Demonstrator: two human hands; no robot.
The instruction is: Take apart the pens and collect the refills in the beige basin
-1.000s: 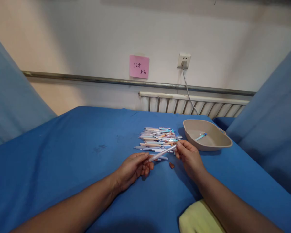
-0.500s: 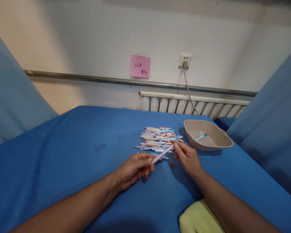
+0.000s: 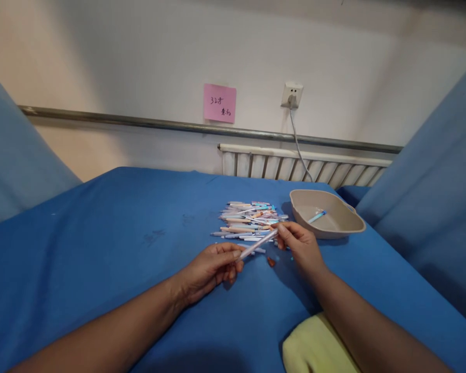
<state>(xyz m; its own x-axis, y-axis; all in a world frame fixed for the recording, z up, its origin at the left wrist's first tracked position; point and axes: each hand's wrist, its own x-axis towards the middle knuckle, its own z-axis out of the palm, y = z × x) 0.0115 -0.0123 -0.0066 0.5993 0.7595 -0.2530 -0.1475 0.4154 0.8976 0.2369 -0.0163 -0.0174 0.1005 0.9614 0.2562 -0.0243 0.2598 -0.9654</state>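
Note:
A pale, whitish pen [image 3: 259, 243] slants between my two hands above the blue cloth. Its lower left end is pinched between the thumb and fingers of my left hand [image 3: 217, 264]. The fingertips of my right hand [image 3: 298, 242] close on its upper right end. Just beyond lies a pile of pens [image 3: 244, 220] in white, orange, blue and lilac, with a few loose ones at its near edge, partly hidden by my hands. A small brown-orange piece [image 3: 271, 261] rests on the cloth below the pen.
A beige basin [image 3: 328, 230] with a blue pen [image 3: 317, 216] inside stands right of the pile. A yellow-green towel [image 3: 314, 347] lies near my right forearm. Blue curtains [image 3: 423, 155] hang on both sides. A radiator [image 3: 272, 166] and a metal rail are along the wall.
The view has shifted slightly, so everything sits a little further left in it. Both hands keep their hold on the pen, with hardly any other movement.

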